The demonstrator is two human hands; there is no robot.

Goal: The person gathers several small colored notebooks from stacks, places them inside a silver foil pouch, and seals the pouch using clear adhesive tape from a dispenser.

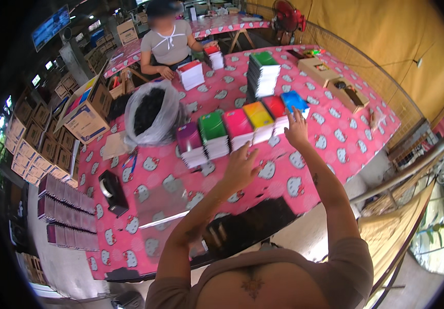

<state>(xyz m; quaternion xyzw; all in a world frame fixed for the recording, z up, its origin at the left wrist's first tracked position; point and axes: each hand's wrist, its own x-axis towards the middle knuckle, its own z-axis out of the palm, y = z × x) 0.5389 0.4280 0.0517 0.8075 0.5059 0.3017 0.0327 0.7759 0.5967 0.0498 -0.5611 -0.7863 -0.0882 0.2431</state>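
Note:
A row of notebook stacks stands across the pink table, each with its own cover colour: purple (189,135), green (211,126), pink (238,120), yellow (258,115), red (275,107) and blue (293,98). My left hand (241,168) is just in front of the pink stack, fingers apart and nothing in them. At the right end of the row, my right hand (297,130) reaches to the blue stack with its fingers stretched out. Its fingertips overlap the blue cover's near edge; whether they press on it cannot be made out.
Behind the row rises a taller green-topped stack (265,74). Left of it sits a clear plastic bag (168,121) with black contents. A black tape dispenser (113,193) lies front left; cardboard trays (346,95) back right. Across the table, a person touches red-topped stacks (191,75).

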